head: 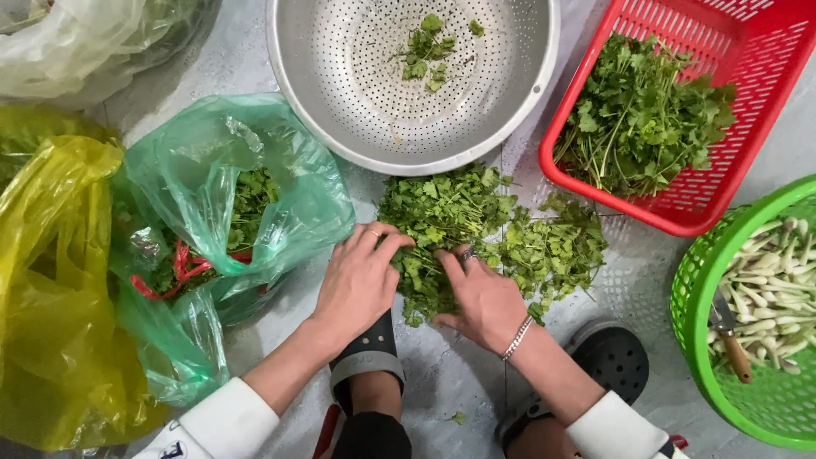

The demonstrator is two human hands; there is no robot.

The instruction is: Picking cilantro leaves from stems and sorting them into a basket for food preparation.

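Observation:
A heap of green leafy herbs [476, 221] lies on the grey floor in front of me. My left hand [361, 276] rests on its left edge, fingers curled into the leaves. My right hand [484, 297], with a ring and a silver bracelet, presses on the heap's lower middle. Both hands gather a bunch of the herbs between them. A round metal colander [340, 93] just beyond the heap holds a few leaf scraps [427, 49].
A red plastic basket [748, 93] of herbs stands at the upper right. A green basket [705, 340] at the right holds white stems and a knife [731, 336]. A green bag [195, 170] with herbs and a yellow bag [51, 280] lie left. My dark sandals [616, 361] are below.

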